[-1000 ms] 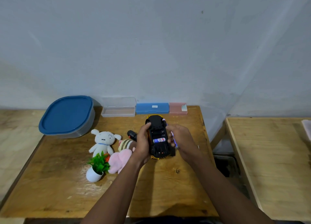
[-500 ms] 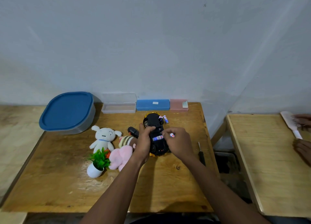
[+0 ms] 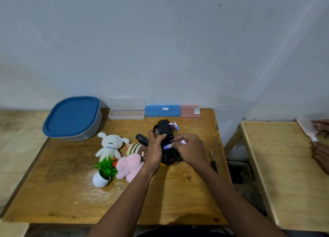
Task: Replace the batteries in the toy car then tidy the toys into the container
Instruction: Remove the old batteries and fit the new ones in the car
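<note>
While the battery swap is mid-way, none of the tidying looks begun. On the counter [image 3: 53, 192], the container [image 3: 71, 119] sits in the upper left of the frame with its blue lid on. The toys lie outside it, left of centre: a pink plush [image 3: 130, 165], a white plush [image 3: 110, 145] and a small potted plant [image 3: 104, 172]. The toy car [image 3: 164, 130] lies belly-up at the centre of the frame with its battery bay uncovered. One battery [image 3: 167, 146] is seated across the bay. A couple of loose batteries [image 3: 176, 126] lie at the car's far end; whether they are fresh or spent I cannot tell. A screwdriver [image 3: 213, 163] lies on the counter to the right of the hands. A small black piece [image 3: 142, 139], possibly the bay cover, lies just left of the car.

By my reckoning, what remains is to seat the other cells, close the bay, lift the lid and put the toys inside.

The left hand [image 3: 154, 153] has its grip wrapped round the car's left side, fingers curled over the underside, steadying it. The right hand [image 3: 190, 151] has a narrow grip, pinching a second battery [image 3: 183, 142] just right of the bay, near the seated one.
</note>
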Motion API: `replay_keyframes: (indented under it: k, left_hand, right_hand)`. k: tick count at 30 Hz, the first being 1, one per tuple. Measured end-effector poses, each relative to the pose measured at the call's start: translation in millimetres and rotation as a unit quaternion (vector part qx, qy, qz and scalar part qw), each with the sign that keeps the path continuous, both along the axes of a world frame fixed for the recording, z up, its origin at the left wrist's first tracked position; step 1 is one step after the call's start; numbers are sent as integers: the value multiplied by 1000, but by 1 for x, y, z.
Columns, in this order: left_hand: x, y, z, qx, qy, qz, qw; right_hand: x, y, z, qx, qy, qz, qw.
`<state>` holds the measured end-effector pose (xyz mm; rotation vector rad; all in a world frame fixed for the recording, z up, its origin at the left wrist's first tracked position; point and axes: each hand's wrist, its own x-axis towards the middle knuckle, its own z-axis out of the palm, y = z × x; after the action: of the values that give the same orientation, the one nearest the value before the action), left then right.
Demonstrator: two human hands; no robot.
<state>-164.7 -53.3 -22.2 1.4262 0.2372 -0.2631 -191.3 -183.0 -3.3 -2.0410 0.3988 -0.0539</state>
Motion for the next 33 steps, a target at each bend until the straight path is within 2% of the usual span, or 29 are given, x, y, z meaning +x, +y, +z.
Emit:
replay_keyframes:
  k: [5, 12, 16, 20, 23, 28, 30, 31, 33]
  left_hand:
    - [1, 0, -4, -34, 21, 12, 999]
    - [-2, 7, -10, -110, 138, 4, 984]
    - [1, 15, -12, -131, 170, -12, 977]
    - [5, 24, -8, -155, 171, -53, 972]
    - [12, 29, -5, -137, 167, -53, 975]
    - [9, 40, -10, -64, 147, -73, 984]
    - [10, 43, -18, 2, 129, -75, 989]
    - [10, 43, -23, 48, 120, -78, 989]
    - [7, 46, -35, 106, 102, -85, 986]
  right_hand:
    - [-1, -7, -1, 68, 36, 7, 997]
    - [-4, -18, 0, 87, 46, 90, 991]
    - [-4, -17, -1, 39, 39, 133, 990]
    - [-4, -8, 6, -66, 19, 168, 983]
    - [-5, 1, 14, -126, -11, 183, 975]
    - [-12, 9, 12, -16, -5, 63, 998]
    - [-16, 13, 14, 72, 11, -4, 997]
    - [-19, 16, 15, 143, 26, -49, 988]
    - [-23, 19, 13, 286, 66, -134, 946]
